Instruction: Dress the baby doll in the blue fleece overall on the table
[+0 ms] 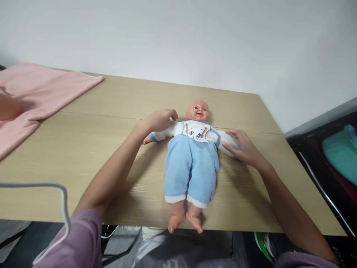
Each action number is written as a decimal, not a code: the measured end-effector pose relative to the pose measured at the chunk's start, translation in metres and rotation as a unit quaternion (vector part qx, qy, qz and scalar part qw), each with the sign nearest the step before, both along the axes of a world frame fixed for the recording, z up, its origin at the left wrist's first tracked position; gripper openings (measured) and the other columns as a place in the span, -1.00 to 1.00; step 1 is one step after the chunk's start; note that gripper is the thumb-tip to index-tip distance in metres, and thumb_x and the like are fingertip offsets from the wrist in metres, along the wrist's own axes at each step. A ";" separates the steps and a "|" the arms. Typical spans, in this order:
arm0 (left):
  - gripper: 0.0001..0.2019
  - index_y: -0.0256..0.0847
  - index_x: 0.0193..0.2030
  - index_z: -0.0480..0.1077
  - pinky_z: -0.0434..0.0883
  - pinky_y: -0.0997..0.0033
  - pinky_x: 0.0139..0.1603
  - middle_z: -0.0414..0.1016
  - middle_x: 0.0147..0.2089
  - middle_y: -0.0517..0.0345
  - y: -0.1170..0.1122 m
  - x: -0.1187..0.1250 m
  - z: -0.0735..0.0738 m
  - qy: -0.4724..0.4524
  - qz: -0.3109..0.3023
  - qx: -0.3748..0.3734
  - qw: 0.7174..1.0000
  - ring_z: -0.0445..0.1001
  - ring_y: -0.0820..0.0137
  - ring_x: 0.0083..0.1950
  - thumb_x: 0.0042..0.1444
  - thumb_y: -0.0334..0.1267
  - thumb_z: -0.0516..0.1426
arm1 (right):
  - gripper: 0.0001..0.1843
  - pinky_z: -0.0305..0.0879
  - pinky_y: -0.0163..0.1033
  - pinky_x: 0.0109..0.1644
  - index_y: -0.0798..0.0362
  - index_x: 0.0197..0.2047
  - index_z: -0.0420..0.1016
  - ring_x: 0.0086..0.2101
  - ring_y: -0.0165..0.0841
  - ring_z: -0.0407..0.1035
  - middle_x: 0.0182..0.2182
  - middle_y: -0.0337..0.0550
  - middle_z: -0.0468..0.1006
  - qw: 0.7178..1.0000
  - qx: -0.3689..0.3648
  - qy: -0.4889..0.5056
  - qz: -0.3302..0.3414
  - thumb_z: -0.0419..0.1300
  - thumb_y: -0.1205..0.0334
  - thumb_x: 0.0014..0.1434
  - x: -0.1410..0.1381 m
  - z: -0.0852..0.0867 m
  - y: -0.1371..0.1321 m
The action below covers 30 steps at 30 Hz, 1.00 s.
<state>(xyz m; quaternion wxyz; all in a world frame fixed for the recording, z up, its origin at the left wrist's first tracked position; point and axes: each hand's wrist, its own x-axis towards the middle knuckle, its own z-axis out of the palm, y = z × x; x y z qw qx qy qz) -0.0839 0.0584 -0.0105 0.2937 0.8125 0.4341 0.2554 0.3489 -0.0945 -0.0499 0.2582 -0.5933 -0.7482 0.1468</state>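
A baby doll (192, 160) in a blue and white outfit lies on its back on the table, head toward the wall and bare feet at the front edge. An elephant face decorates its chest. My left hand (159, 121) is over the doll's sleeved arm near the shoulder, fingers loosely bent and apart; whether it touches the sleeve is hard to tell. On the other side, my right hand (245, 148) has its thumb and fingers around the doll's white sleeve, hiding the end of that arm.
A pink cloth (55, 83) covers the left end of the wooden table (117, 96), and part of another skin-toned object (9, 107) rests on it. A white cable (64, 203) loops at the lower left. Beyond the right edge, a teal item (341, 150) sits on dark furniture. The wall (178, 41) stands behind.
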 end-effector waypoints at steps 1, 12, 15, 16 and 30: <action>-0.86 -0.06 -0.14 0.61 0.48 0.03 0.37 0.68 -0.09 0.00 -0.005 0.009 0.000 -0.042 0.008 0.031 0.999 0.61 0.00 0.06 0.20 -0.26 0.43 | -0.28 0.44 0.39 0.46 -0.12 0.38 0.55 0.31 0.25 0.52 0.30 0.21 0.63 1.000 0.003 0.000 -0.009 0.45 -0.30 0.32 0.009 -0.006 -0.014; -0.70 -0.27 0.20 0.58 0.45 -0.11 0.37 0.67 0.16 -0.26 -0.058 0.138 0.008 0.149 -0.174 0.230 0.946 0.56 -0.12 0.29 0.59 -0.13 0.14 | -0.32 0.71 0.13 0.19 -0.09 0.06 0.64 -0.02 0.00 0.72 0.01 0.02 0.81 0.965 0.039 0.241 -0.099 0.68 -0.30 0.07 0.019 -0.016 -0.048; -0.68 -0.25 0.18 0.58 0.47 -0.01 0.28 0.68 0.13 -0.23 -0.057 0.137 0.004 0.122 -0.183 0.244 0.945 0.59 -0.06 0.22 0.63 -0.09 0.10 | -0.22 0.71 0.07 0.23 -0.10 0.08 0.60 0.06 -0.04 0.71 0.05 -0.01 0.78 0.932 0.065 0.340 -0.109 0.75 -0.27 -0.06 0.013 -0.013 -0.037; -0.66 -0.23 0.18 0.58 0.48 0.01 0.26 0.67 0.13 -0.21 -0.057 0.136 0.001 0.103 -0.187 0.251 0.944 0.59 -0.04 0.20 0.65 -0.06 0.07 | -0.19 0.70 0.06 0.26 -0.11 0.10 0.60 0.09 -0.04 0.70 0.06 -0.02 0.77 0.924 0.070 0.360 -0.109 0.76 -0.27 -0.07 0.009 -0.011 -0.032; -0.63 0.02 0.19 0.66 0.52 0.06 0.20 0.72 0.05 -0.07 -0.059 0.116 -0.011 -0.054 -0.273 0.351 0.894 0.65 0.13 0.05 0.69 0.05 0.05 | -0.60 0.66 0.04 0.02 -0.18 0.15 0.71 -0.10 -0.12 0.57 0.02 -0.05 0.66 0.950 0.164 0.257 0.062 0.55 -0.06 0.30 -0.077 -0.010 0.020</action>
